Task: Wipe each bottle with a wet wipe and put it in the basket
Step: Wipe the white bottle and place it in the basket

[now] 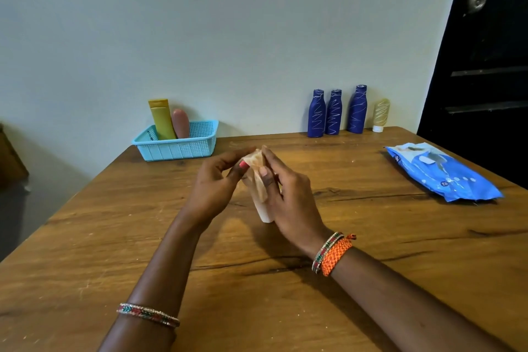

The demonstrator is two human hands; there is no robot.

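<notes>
Head view shows both hands over the middle of the tabletop [371, 251]. The right hand [288, 194] curls round a small pale bottle [264, 213]; the left hand [214, 183] pinches the wet wipe [255, 168] draped over its top. To wipe well, I'd turn the bottle within the wipe, cap to base, keeping the grip firm. Already in the basket [177, 146] at the far left corner stand two bottles; four unwiped bottles [334, 113] wait along the far edge.

A pale bottle [264, 210] sat wrapped in a wet wipe [256, 170]; four marked bottles [333, 112] stood upright; two filled the blue basket [183, 148].
</notes>
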